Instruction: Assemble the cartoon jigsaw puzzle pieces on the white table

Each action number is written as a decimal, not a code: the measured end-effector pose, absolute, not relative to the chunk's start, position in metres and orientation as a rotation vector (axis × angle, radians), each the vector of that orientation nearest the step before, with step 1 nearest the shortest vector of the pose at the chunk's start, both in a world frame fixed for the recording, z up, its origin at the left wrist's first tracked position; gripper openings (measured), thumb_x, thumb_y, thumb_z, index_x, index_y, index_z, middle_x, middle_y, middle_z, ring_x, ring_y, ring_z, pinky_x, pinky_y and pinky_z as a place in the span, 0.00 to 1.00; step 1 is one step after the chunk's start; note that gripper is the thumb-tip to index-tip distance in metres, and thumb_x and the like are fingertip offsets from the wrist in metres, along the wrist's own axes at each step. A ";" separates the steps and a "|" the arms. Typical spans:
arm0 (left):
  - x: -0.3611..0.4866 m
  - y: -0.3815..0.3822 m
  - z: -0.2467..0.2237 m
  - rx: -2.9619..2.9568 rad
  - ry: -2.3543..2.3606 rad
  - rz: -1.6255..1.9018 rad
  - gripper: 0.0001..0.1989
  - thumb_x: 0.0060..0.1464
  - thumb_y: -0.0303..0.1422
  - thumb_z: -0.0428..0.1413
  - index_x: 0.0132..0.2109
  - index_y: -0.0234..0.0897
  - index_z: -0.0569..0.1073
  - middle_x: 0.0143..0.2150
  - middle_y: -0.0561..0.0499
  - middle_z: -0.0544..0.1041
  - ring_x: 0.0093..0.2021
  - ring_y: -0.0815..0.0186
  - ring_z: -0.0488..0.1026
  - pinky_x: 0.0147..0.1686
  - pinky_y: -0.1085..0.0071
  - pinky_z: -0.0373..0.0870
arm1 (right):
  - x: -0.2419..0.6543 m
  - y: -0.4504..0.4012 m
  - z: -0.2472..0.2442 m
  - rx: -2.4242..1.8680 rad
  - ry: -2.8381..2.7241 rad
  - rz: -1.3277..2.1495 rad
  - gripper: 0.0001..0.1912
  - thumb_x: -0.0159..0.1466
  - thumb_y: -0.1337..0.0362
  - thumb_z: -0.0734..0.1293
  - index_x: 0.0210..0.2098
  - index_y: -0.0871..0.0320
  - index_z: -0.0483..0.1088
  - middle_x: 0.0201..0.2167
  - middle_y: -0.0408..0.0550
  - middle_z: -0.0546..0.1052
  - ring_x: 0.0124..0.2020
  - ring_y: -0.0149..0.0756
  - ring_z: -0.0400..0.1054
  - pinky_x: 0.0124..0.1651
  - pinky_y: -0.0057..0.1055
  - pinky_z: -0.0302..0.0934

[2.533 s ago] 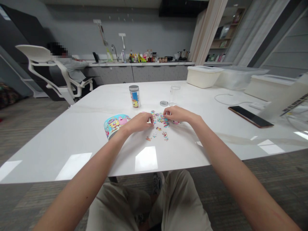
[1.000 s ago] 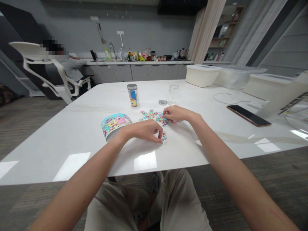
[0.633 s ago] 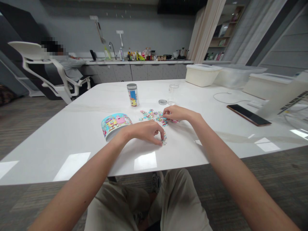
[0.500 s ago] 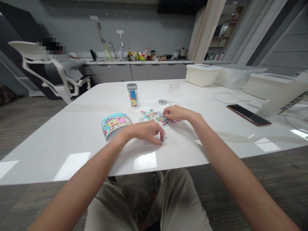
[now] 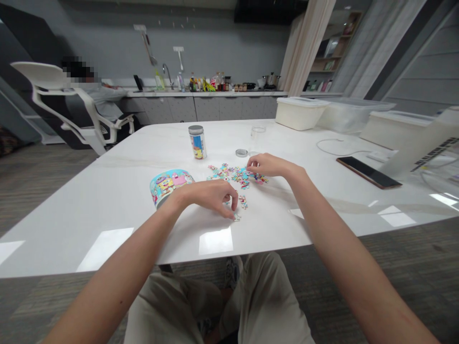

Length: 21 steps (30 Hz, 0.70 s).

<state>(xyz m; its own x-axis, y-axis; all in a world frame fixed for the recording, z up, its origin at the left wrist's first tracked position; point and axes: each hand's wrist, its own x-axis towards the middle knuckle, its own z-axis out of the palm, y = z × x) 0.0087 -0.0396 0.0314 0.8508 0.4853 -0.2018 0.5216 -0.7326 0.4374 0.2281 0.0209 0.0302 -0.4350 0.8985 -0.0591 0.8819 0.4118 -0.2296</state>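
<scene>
Over the near part of the table, my left hand (image 5: 215, 196) bends its thumb and forefinger down onto a small jigsaw piece (image 5: 237, 217), closed lightly at its edge. A few more jigsaw pieces (image 5: 244, 202) lie just right of these fingertips. My right hand (image 5: 267, 165) hovers at the far right side of a loose pile of colourful jigsaw pieces (image 5: 234, 173). Its fingers are curled together, and whatever is between them is hidden. Left of my left hand, a curved cartoon-printed sheet (image 5: 171, 182) rests on the table, partly covered by my wrist.
Behind the pile stand a lidded cartoon-printed canister (image 5: 197, 142), a loose metal lid (image 5: 241, 153) and a clear jar (image 5: 257, 138). A phone (image 5: 368, 172) lies to the right near a cable. Storage boxes (image 5: 300, 113) line the far right. A person (image 5: 107, 100) sits at back left.
My left hand has moved slightly left and nearer to me, with a jigsaw piece now apart from the others. My right hand has lifted a little away from the pile, uncovering more pieces.
</scene>
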 end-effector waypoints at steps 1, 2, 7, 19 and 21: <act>0.010 -0.040 0.031 2.530 0.740 -0.105 0.11 0.48 0.39 0.62 0.37 0.38 0.79 0.26 0.56 0.69 0.25 0.72 0.63 0.29 0.75 0.57 | 0.229 0.022 0.030 -1.638 -2.575 0.346 0.13 0.65 0.62 0.62 0.44 0.60 0.75 0.42 0.51 0.79 0.38 0.36 0.71 0.39 0.27 0.60; 0.011 -0.040 0.030 2.523 0.742 -0.108 0.10 0.48 0.38 0.62 0.36 0.37 0.79 0.26 0.56 0.69 0.26 0.72 0.64 0.29 0.75 0.58 | 0.231 0.023 0.030 -1.648 -2.577 0.338 0.14 0.65 0.62 0.62 0.44 0.60 0.75 0.42 0.52 0.79 0.39 0.36 0.71 0.39 0.27 0.60; 0.011 -0.039 0.028 2.526 0.745 -0.065 0.10 0.49 0.38 0.61 0.38 0.38 0.79 0.25 0.56 0.68 0.26 0.71 0.65 0.29 0.75 0.58 | 0.237 0.028 0.025 -1.724 -2.588 0.251 0.15 0.65 0.60 0.62 0.45 0.59 0.75 0.43 0.52 0.79 0.41 0.39 0.72 0.42 0.28 0.61; -0.014 -0.025 0.029 2.788 1.246 -0.065 0.10 0.55 0.34 0.51 0.41 0.39 0.75 0.33 0.47 0.75 0.32 0.63 0.70 0.32 0.70 0.60 | 0.239 0.030 0.022 -1.738 -2.605 0.310 0.15 0.64 0.60 0.62 0.45 0.59 0.75 0.41 0.53 0.79 0.39 0.38 0.73 0.39 0.29 0.61; -0.010 -0.027 0.028 2.738 1.156 -0.051 0.12 0.56 0.38 0.52 0.43 0.39 0.75 0.34 0.48 0.75 0.32 0.64 0.70 0.32 0.71 0.60 | 0.240 0.032 0.020 -1.726 -2.613 0.307 0.15 0.64 0.59 0.62 0.45 0.59 0.75 0.41 0.52 0.79 0.39 0.38 0.73 0.39 0.29 0.61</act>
